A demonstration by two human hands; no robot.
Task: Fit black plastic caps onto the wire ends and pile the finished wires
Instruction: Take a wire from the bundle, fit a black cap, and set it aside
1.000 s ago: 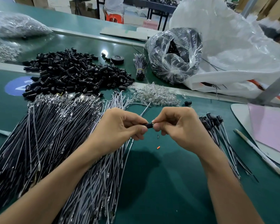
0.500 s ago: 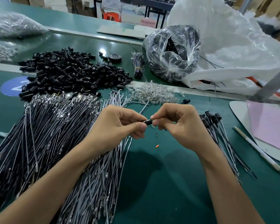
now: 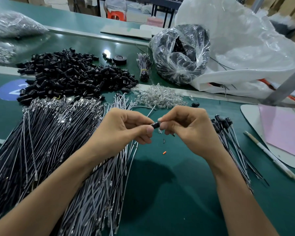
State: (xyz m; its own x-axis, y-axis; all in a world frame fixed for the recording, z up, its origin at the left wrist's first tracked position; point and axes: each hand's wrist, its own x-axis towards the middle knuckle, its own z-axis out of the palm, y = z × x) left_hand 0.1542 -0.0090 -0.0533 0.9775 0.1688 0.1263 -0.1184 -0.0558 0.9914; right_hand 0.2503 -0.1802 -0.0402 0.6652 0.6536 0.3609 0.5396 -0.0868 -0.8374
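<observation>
**Fitting step, head view.** The left hand (image 3: 126, 130) and right hand (image 3: 186, 130) met above the middle of the green table (image 3: 169, 193). Each hand had thumb and forefinger closed narrowly on one end of a single black cap (image 3: 155, 125), with the other fingers curled under.

Compared with a second before, the hands had scarcely moved. The cap remained between the same fingertips, with perhaps slightly more of its barrel showing. The wire end was hidden by the left fingers, so how far it had seated could not be told.

The fitting was therefore judged to be still under way, and this piece was not ready to be released.

The uncapped wires (image 3: 49, 142) lay fanned at near left, with the heap of loose caps (image 3: 71, 74) beyond them. A scatter of clear bulbs (image 3: 160, 97) lay just beyond the hands. The finished wires (image 3: 228, 133), caps pointing far, lay just right of the right hand, and this one was yet to join them.
</observation>
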